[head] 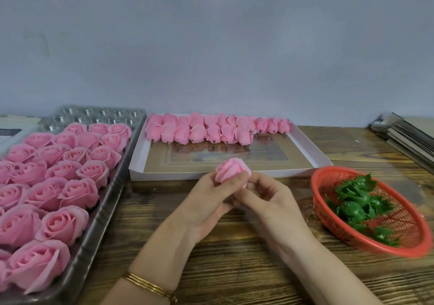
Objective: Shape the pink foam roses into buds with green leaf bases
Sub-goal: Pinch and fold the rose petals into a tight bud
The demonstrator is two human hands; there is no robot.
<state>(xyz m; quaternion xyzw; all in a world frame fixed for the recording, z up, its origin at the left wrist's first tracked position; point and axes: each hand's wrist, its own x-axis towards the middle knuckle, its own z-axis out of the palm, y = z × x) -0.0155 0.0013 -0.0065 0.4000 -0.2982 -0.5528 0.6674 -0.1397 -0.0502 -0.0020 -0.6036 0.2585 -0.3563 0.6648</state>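
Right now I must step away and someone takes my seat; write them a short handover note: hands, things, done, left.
Hands: left hand and right hand both hold one pink rose above the wooden table, petals gathered into a bud; its base is hidden by fingers.
Things: the grey tray on the left is full of open roses; green leaf bases lie in the red basket on the right.
Done: two rows of buds at the far end of the white box.
Left: finish this one, then the tray's many roses.

head-worn view, looking down, close tabletop (234,269)
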